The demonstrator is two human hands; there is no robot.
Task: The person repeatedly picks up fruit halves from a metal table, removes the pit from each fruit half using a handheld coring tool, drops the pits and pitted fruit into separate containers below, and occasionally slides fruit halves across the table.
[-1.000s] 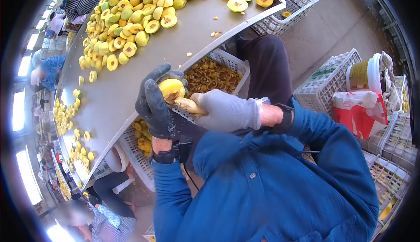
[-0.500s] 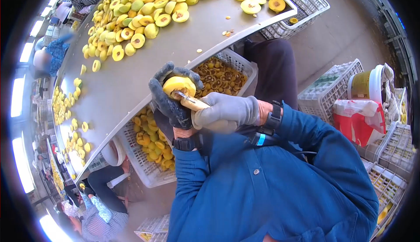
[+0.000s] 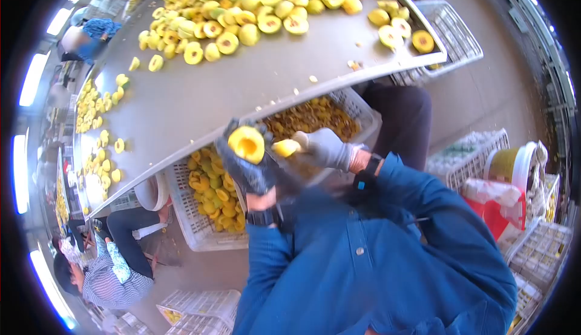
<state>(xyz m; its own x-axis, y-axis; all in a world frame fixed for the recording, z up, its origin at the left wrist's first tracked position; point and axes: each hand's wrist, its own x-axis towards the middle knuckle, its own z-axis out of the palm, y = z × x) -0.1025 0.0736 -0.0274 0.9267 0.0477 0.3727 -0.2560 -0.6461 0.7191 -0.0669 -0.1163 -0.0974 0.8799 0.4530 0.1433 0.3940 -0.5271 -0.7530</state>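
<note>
My left hand (image 3: 245,162), in a dark glove, holds a yellow fruit half (image 3: 246,144) with its hollowed cut face up. Just right of it, my right hand (image 3: 327,148), in a light grey glove, is closed around something with a yellowish end (image 3: 285,148); blur hides its exact shape. Below the table edge, behind my hands, stands a crate (image 3: 370,122) of brown and yellow scraps. Many halved yellow fruits (image 3: 248,35) are heaped on the metal table (image 3: 200,93).
A white crate (image 3: 195,238) of yellow fruit stands below the table at left. More crates (image 3: 535,247), a white bucket (image 3: 514,165) and a red bag (image 3: 493,205) are at right. A seated person (image 3: 118,280) is at lower left.
The tool has come out of the fruit, and my right hand has moved away from my left. The fruit half now shows a hollow centre. The whole view has shifted.
</note>
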